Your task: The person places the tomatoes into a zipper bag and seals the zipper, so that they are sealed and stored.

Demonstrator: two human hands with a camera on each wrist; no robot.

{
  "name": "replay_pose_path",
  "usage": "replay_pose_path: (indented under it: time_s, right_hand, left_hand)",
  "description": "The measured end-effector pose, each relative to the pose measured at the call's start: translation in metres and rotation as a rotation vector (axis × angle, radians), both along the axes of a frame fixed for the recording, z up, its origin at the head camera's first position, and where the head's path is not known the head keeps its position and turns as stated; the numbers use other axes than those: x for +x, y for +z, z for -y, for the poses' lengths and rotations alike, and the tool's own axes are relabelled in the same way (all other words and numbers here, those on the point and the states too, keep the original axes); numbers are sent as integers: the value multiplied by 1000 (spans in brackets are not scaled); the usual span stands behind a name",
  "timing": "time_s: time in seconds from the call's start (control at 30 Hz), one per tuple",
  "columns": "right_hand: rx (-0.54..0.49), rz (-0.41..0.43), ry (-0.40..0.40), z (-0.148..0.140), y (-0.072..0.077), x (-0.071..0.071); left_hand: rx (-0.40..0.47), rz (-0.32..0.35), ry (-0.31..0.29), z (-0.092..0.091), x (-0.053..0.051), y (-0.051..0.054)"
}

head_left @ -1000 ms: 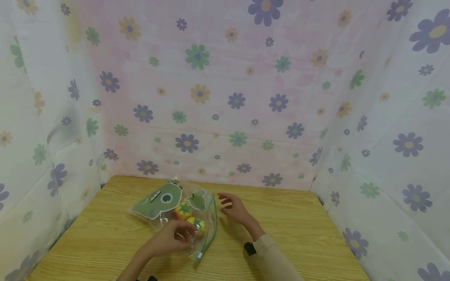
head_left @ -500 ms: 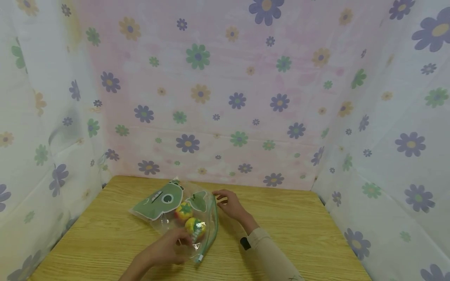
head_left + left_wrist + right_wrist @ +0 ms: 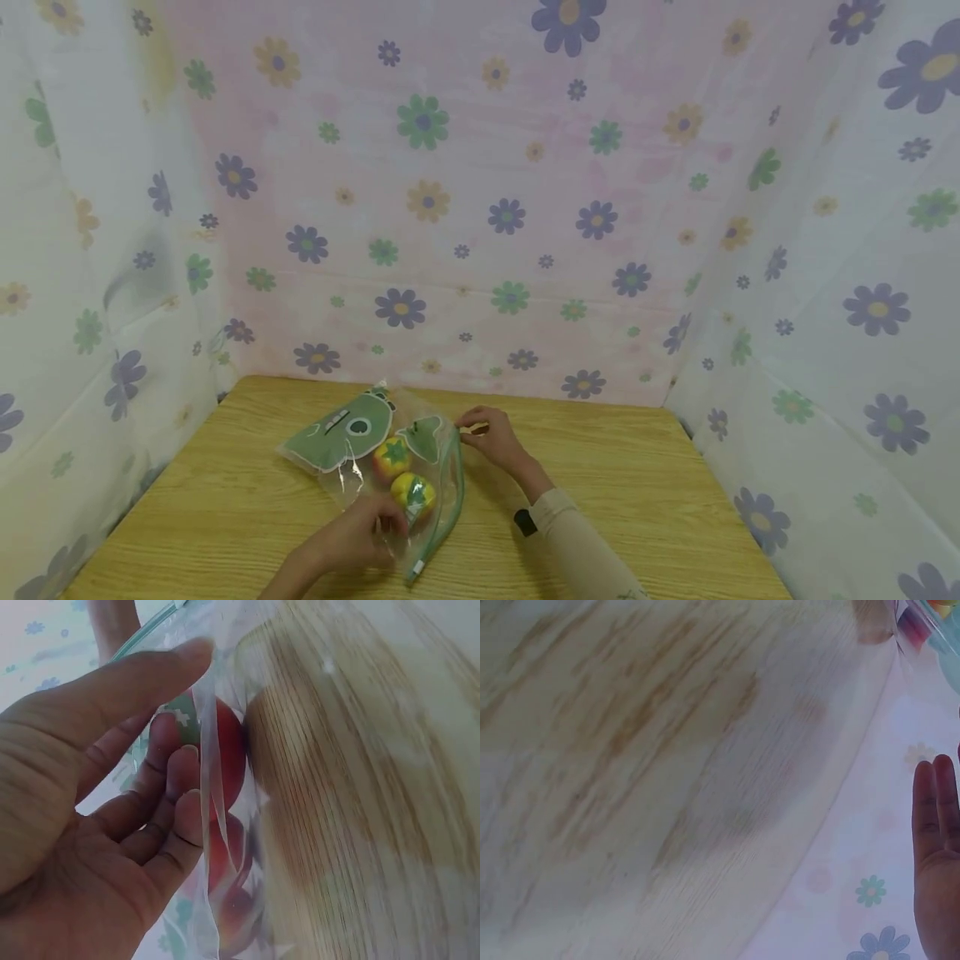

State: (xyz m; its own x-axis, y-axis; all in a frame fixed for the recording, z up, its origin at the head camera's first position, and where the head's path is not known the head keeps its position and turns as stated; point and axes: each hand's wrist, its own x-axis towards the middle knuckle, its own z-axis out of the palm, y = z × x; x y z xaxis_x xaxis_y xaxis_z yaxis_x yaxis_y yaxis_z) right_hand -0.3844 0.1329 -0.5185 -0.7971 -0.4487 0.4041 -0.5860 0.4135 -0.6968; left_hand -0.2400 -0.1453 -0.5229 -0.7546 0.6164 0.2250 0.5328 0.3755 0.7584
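Note:
A clear zip bag (image 3: 341, 479) printed with a green cartoon animal lies on the table. Inside are two round, fruit-like pieces, a farther one (image 3: 392, 457) and a nearer one (image 3: 413, 493), yellow with green leaf-shaped tops. Their undersides look red in the left wrist view. At the bag's near side is my left hand (image 3: 356, 533); its bent fingertips touch the plastic film (image 3: 212, 825), with a gap between thumb and fingers. My right hand (image 3: 495, 437) pinches the far corner of the green zip edge (image 3: 459, 475). In the right wrist view, only part of that hand shows.
The wood-grain table (image 3: 622, 492) extends right and left of the bag. Flower-printed sheets (image 3: 480, 250) stand behind it and on both sides. A white slider (image 3: 418, 567) sits at the near end of the zip edge.
My right hand has come left onto the bag's far corner and pinches it. The bag's near corner has shifted toward me and slightly left, and the nearer round piece has shifted slightly too.

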Motion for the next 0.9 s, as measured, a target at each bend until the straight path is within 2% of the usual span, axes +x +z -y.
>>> replay_pose_path:
  time_s: [0.1, 0.3, 0.43, 0.57, 0.7, 0.9]
  right_hand:
    - [-13, -8, 11, -1, 0, 1]
    - [-30, 27, 27, -5, 3, 4]
    - [-22, 48, 36, -9, 6, 5]
    - [-46, 49, 55, -15, 10, 6]
    - [-75, 39, 65, -21, 15, 8]
    - [-103, 87, 74, -28, 27, 9]
  left_hand:
    - [-44, -41, -7, 1, 3, 0]
    - [-144, -185, 68, 2, 7, -1]
    - [-134, -207, 75, 0, 5, -2]
    - [-61, -168, 34, -1, 3, 0]
    - [61, -140, -6, 1, 0, 7]
    - [217, -182, 9, 12, -7, 20]
